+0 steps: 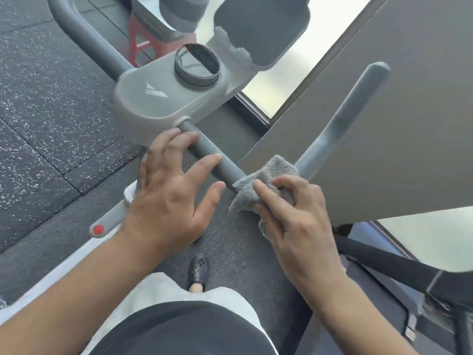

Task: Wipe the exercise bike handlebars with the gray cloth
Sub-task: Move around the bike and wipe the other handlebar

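The exercise bike's grey handlebar (216, 152) runs from the pale console (153, 103) down to the right, then bends up into a side grip (350, 114). At that bend my right hand (294, 216) grips the gray cloth (266, 180) and presses it onto the bar. My left hand (169, 185) hovers over the bar section nearest the console, fingers spread and relaxed, holding nothing. Another grip (84, 34) curves away at the upper left.
A round dial (197, 65) sits on top of the console, with a grey holder (258, 29) behind it. A red stool (139, 44) stands beyond. Speckled black floor mats (51, 111) lie to the left, a grey wall panel (399, 124) to the right. My shoe (198, 271) shows below.
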`<act>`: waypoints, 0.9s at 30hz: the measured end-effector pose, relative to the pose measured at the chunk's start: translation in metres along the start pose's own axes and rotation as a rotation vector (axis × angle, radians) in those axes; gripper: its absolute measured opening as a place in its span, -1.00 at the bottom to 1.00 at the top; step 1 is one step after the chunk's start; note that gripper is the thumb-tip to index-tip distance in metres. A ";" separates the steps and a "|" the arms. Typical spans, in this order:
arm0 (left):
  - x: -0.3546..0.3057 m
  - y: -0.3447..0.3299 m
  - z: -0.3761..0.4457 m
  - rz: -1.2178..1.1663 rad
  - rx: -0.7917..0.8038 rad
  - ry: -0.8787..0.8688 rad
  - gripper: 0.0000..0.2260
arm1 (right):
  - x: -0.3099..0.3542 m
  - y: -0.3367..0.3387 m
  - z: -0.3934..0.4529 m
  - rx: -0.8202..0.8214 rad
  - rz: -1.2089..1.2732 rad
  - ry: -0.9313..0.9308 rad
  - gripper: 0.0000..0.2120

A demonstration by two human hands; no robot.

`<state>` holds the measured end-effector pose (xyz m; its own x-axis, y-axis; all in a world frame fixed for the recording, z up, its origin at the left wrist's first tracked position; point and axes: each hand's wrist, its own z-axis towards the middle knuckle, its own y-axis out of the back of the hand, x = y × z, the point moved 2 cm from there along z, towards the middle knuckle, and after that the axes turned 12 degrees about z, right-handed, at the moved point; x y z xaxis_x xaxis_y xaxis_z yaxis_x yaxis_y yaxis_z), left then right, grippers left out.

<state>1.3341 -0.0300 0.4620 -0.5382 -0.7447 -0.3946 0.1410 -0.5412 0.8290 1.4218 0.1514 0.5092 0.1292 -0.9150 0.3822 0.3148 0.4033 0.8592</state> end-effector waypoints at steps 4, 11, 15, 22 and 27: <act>-0.015 -0.007 -0.002 -0.046 -0.015 -0.044 -0.62 | -0.036 0.027 0.009 -0.045 -0.081 -0.044 -0.70; -0.025 -0.015 0.003 -0.070 -0.102 -0.042 -0.73 | -0.052 0.033 0.024 -0.096 -0.019 -0.107 -0.73; -0.024 -0.019 0.004 -0.062 -0.127 -0.031 -0.78 | -0.042 0.023 0.019 -0.034 0.047 -0.044 -0.72; -0.026 -0.021 0.004 -0.063 -0.152 -0.011 -0.79 | -0.068 0.043 0.050 -0.079 0.023 -0.138 -0.76; -0.027 -0.019 0.005 -0.062 -0.141 0.003 -0.78 | -0.042 0.029 0.032 0.011 0.047 -0.018 -0.78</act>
<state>1.3423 0.0023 0.4590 -0.5468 -0.7092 -0.4450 0.2226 -0.6355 0.7393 1.3955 0.2022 0.5286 0.1261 -0.8949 0.4281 0.2987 0.4457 0.8439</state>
